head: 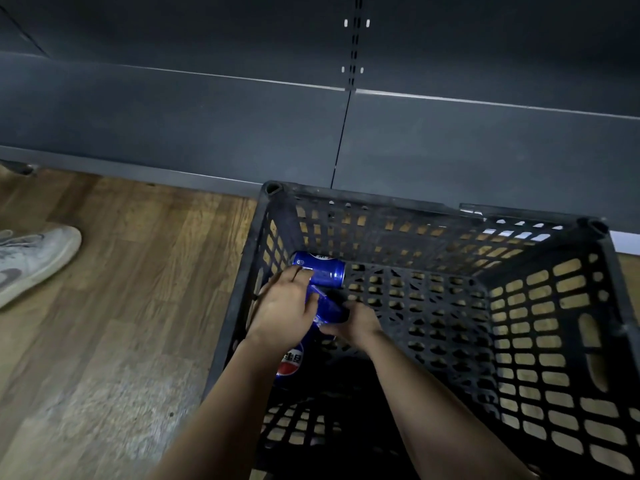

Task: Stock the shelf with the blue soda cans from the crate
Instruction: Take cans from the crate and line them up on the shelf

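Head view, down into a black lattice crate [433, 206] at 5 o'clock of the frame, set on a wood-plank floor [121, 271], just beside the front of a shelf [173, 126]. Same planks visible through the crate's holes. Shelf at 12 o'clock: dark grey, low, a pale line along its far edge, split by a seam. Behind it, a slotted upright [355, 46] in a dark back panel. Dim light throughout. At 9 o'clock on the floor, the toe of a pale grey shoe [33, 261], well apart from the crate.

Three blue soda cans lying on their sides along the crate's 9 o'clock wall: far can [327, 270] in the 11 o'clock corner, middle can [327, 308] just nearer, near can [291, 363] with a red, white and blue logo toward 7 o'clock, partly hidden by the left forearm.

Left hand [285, 311] palm down over the cans, fingertips on the far can, thumb against the middle can; cannot tell whether closed in a real grip. Right hand [358, 322] at the middle can's 3 o'clock end, fingers and thumb curled round it, holding it.
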Demonstrator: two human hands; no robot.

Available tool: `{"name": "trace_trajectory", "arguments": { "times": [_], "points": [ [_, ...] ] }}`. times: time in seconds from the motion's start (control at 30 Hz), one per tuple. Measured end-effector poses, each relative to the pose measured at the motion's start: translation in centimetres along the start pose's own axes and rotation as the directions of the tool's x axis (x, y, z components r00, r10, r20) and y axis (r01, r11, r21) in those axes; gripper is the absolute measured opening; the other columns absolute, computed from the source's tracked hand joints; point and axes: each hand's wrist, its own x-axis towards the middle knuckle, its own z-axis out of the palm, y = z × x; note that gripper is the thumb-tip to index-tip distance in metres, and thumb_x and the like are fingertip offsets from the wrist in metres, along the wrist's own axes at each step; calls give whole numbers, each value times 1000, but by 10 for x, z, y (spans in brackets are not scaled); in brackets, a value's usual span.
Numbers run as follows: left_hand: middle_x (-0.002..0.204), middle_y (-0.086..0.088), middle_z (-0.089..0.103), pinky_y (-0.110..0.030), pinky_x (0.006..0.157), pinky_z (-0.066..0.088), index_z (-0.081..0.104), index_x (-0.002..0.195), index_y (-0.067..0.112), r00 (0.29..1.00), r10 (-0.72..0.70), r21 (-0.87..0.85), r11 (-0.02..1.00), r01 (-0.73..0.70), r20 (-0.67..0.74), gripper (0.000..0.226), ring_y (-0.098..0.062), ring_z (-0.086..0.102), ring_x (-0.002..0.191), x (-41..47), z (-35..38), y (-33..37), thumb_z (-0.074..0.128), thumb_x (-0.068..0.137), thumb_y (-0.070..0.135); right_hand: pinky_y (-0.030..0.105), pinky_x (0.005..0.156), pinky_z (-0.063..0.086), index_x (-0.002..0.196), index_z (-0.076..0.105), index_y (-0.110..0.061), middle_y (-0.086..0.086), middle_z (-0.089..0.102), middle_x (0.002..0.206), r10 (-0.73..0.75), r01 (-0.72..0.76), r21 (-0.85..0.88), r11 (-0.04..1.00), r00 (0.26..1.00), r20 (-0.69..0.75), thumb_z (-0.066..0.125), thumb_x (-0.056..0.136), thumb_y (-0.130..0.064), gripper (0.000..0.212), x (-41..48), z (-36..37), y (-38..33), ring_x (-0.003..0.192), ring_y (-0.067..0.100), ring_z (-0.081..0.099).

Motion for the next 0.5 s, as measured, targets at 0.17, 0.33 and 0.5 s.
{"name": "trace_trajectory", "arguments": {
  "times": [0.17, 0.33, 0.5],
  "points": [
    [139, -4, 44, -33, 102, 38, 44, 138, 15, 999, -22, 65, 998, 20, 31, 44, -23, 43, 125, -6, -14, 13, 46, 97, 30, 25, 70, 52, 106, 69, -21, -6, 70, 87, -33, -13, 445, 895, 995, 95, 79, 77, -30, 32, -32, -24, 8, 77, 10, 66],
    [140, -2, 44, -36, 103, 38, 43, 139, 19, 998, -25, 96, 995, 19, 61, 46, -23, 44, 125, -28, -70, 43, 44, 96, 33, 22, 60, 52, 81, 69, -21, -3, 71, 72, 5, -83, 572, 816, 991, 137, 77, 79, -28, 11, -93, -75, -16, 62, 9, 64],
    [135, -1, 47, -34, 97, 39, 48, 133, 20, 999, -10, 57, 998, 8, 36, 39, -21, 47, 121, -58, -170, 93, 45, 95, 29, 36, 75, 56, 99, 68, -11, 9, 73, 92, 37, -110, 669, 735, 992, 123, 77, 79, -25, 26, -175, -148, -69, 77, 20, 67]
  ]
}}
